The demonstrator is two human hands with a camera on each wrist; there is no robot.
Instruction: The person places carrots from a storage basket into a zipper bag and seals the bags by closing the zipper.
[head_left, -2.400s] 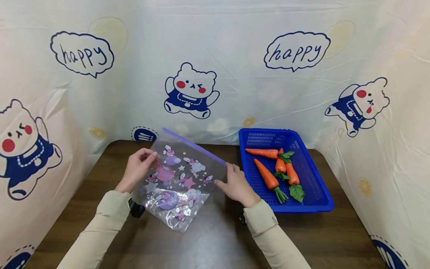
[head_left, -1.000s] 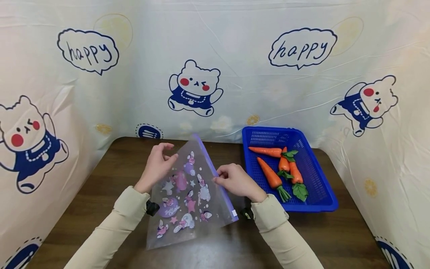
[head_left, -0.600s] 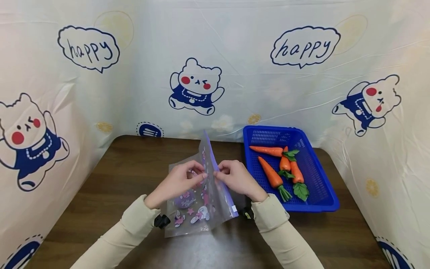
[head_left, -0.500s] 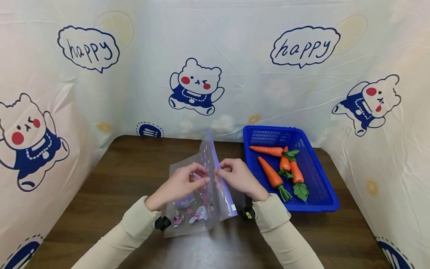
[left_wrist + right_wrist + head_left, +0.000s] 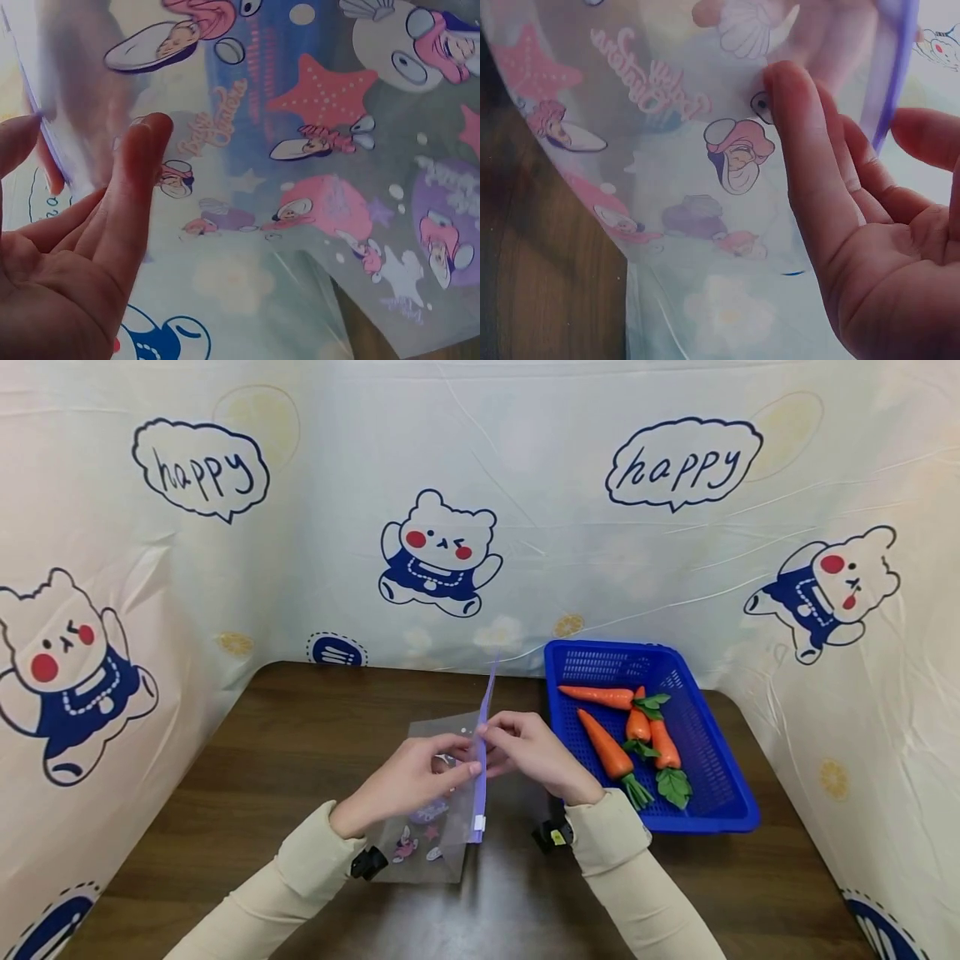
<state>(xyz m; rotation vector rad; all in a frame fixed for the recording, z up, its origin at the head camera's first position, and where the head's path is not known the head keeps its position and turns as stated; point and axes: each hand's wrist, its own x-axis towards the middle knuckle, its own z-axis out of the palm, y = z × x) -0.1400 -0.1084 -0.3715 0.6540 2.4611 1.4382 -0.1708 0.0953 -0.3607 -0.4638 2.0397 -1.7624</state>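
A clear slider-zip bag point(image 5: 429, 835) with a purple zip strip and pink and purple cartoon prints stands on edge between my hands, over the middle of the table. My left hand point(image 5: 411, 777) pinches its purple top edge, thumb on the strip, from the left side. Slightly farther back, my right hand point(image 5: 536, 752) pinches the same edge from the right. The white slider point(image 5: 479, 823) sits at the near end of the strip. In the left wrist view the bag's film point(image 5: 322, 97) spreads beside my fingers; the right wrist view shows purple strip point(image 5: 894, 82) between thumb and fingers.
A blue plastic basket point(image 5: 723, 768) stands on the right, close to my right hand. Several orange carrots point(image 5: 603, 745) with green tops lie in it. The brown wooden table point(image 5: 277, 743) is enclosed by a printed cloth point(image 5: 322, 552) at the back and sides.
The bag has been turned from lying broad towards me to standing edge-on. My left hand moved right, from the bag's side to its purple strip, near my right hand. The basket stayed put.
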